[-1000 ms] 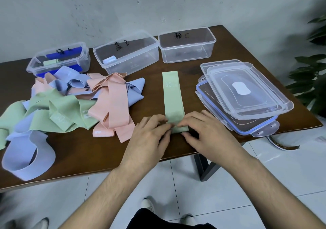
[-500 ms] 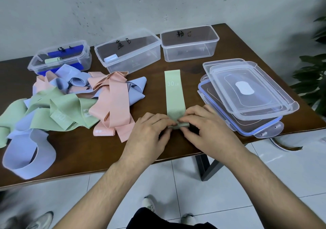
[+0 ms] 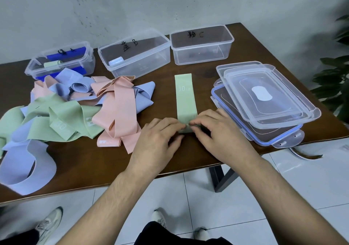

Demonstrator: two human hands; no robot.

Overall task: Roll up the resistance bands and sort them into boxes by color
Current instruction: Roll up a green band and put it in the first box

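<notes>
Both hands work the near end of a green band [image 3: 186, 101] that lies flat on the brown surface [image 3: 85, 156], running from centre toward 12 o'clock with "30 LB" printed near its far end. The left hand [image 3: 160, 137] and right hand [image 3: 221, 131] each have fingers curled over the small roll begun at that near end, pinching it between fingertips and thumbs; only a turn or so looks made, so most of this band is yet to be rolled. The sorting seems barely started: the box at 10 o'clock [image 3: 34, 69] holds one rolled green band, the middle box [image 3: 151, 59] one pale blue roll, and the box at 12 o'clock [image 3: 226, 50] looks empty. A loose pile of green, pink and blue bands [image 3: 113, 108] at 9 to 10 o'clock remains, with a blue loop [image 3: 28, 171] at 8 o'clock. Stacked clear lids [image 3: 264, 101] sit at 3 o'clock. Beyond the surface is a scuffed pale wall, a leafy plant [image 3: 334, 71] at the right edge, and white floor tiles below.
</notes>
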